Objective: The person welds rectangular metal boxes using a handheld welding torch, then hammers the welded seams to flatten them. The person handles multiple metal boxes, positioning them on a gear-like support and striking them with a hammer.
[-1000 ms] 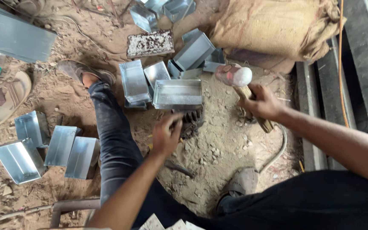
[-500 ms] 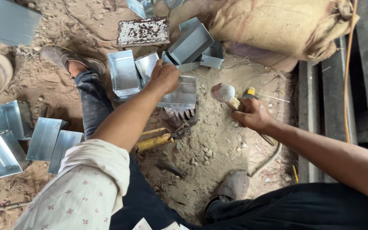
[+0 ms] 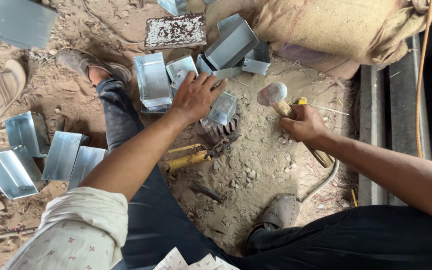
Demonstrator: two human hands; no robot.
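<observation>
Shifted down off the metal pile, left hand (image 3: 193, 97) spread over folded sheet-metal box (image 3: 222, 108) on gear (image 3: 221, 131); right hand (image 3: 303, 123) clenched round hammer (image 3: 275, 97); bent pieces (image 3: 62, 156) stacked aside, blanks (image 3: 153, 80) waiting.

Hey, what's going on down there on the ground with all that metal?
A person sits on sandy ground working sheet metal. The left hand rests on a small folded metal box set on a toothed gear. The right hand grips a wooden-handled hammer, its head just above the dirt. Yellow-handled pliers lie between the legs, and more folded metal pieces are stacked to the left.
</observation>
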